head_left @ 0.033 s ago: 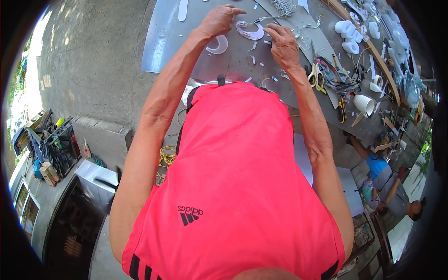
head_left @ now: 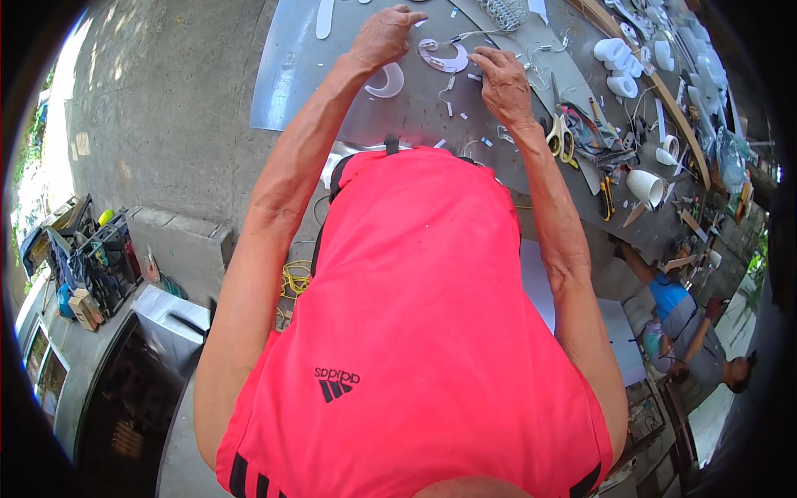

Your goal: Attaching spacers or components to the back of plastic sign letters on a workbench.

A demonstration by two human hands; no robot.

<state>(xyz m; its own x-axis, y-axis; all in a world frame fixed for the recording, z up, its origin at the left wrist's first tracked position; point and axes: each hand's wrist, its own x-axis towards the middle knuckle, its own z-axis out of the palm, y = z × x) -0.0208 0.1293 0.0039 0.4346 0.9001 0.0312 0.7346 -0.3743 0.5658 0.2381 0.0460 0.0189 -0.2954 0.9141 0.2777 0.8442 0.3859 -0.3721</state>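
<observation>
At the far side of the metal-topped table, my left hand [head_left: 385, 38] has its fingers drawn together, a small white piece [head_left: 421, 22] right by the tips. Whether the fingers pinch that piece is too small to tell. My right hand [head_left: 505, 85] hovers with bent fingers and thumb apart, beside a pale crescent-shaped plate [head_left: 453, 62]. A thin wire with small white modules [head_left: 430, 46] lies on this plate and runs toward the upper right. Below my left hand rests a second pale crescent [head_left: 392, 83], with no wire on it.
Yellow-handled scissors [head_left: 560, 137], a cutter knife [head_left: 608, 199], a white cup-shaped piece [head_left: 646, 188] and white rings [head_left: 618, 54] crowd the table's right side. Coiled wire [head_left: 503, 13] lies at the far edge. Another person [head_left: 701, 349] is at the right, beyond the table.
The index finger of my left hand was stretched out to the right and is now bent in toward the thumb. My right hand has barely moved.
</observation>
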